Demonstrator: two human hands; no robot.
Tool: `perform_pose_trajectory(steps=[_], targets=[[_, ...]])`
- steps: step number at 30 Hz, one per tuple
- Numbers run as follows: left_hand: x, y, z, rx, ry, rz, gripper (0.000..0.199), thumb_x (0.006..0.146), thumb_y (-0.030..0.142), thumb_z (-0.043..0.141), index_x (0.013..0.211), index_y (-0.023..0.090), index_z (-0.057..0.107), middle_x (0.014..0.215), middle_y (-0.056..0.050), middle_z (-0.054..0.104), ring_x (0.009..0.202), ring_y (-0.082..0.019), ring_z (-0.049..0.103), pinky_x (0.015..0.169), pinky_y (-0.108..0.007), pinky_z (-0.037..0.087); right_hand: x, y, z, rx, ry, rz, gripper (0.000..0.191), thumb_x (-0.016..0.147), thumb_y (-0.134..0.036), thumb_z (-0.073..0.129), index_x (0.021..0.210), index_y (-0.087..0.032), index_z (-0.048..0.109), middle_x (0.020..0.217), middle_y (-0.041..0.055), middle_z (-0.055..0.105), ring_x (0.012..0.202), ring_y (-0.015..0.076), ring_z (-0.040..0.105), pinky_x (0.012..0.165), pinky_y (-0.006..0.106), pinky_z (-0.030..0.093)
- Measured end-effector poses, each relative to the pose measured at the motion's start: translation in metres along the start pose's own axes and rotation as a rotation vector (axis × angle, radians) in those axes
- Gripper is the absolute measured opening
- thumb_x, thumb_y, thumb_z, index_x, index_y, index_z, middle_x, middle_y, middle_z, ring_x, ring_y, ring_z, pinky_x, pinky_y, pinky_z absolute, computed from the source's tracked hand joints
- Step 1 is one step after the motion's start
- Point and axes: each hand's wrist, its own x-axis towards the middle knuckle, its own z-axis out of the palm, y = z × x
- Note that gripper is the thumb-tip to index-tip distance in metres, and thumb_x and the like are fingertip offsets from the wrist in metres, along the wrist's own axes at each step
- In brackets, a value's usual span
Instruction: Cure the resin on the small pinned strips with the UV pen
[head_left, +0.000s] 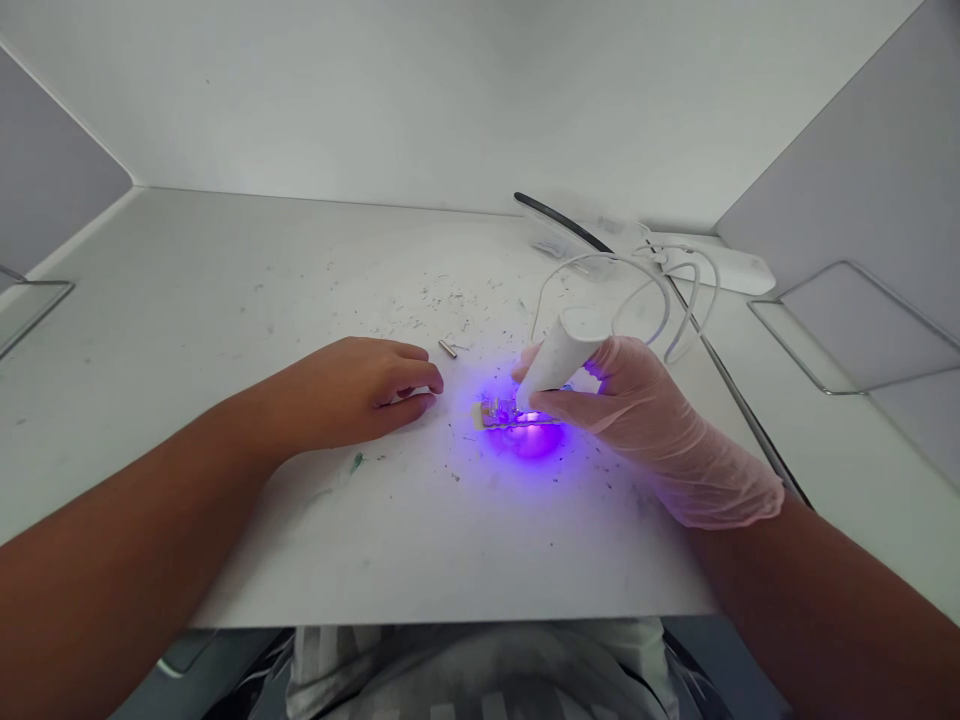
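Observation:
In the head view my right hand (626, 395), in a thin translucent glove, is wrapped round a white handheld UV lamp (564, 350). Violet light spills from the lamp's lower end onto a small narrow piece with a pale yellowish end (478, 416) on the table. The lamp and fingers cover part of that piece, so its kind cannot be made out. To its left my bare left hand (382, 388) rests on the tabletop, fingers loosely bent, thumb apart, holding nothing. Just beyond its fingertips lies a small metal cylinder (448, 348).
A white cable (660, 290) loops behind the lamp toward a white power strip (720, 265) at the back right. A dark-edged strip (562, 218) and clear plastic bags (574, 250) lie near the back wall. Dark crumbs (450, 300) dot the table. Wire frames (847, 390) stand at the sides.

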Motion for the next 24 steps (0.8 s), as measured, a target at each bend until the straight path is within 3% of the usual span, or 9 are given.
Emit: perform_pose_trajectory(steps=[24], targets=[[-0.0003, 0.0005, 0.0004, 0.013, -0.011, -0.003, 0.037, 0.099, 0.036, 0.042, 0.100, 0.023, 0.077, 0.090, -0.004, 0.073, 0.072, -0.014, 0.064, 0.066, -0.031, 0.044, 0.0003, -0.0012, 0.0010, -0.021, 0.013, 0.013, 0.011, 0.080, -0.026, 0.079, 0.090, -0.023, 0.075, 0.087, 0.0009, 0.078, 0.081, 0.0194, 0.073, 0.071, 0.035, 0.058]])
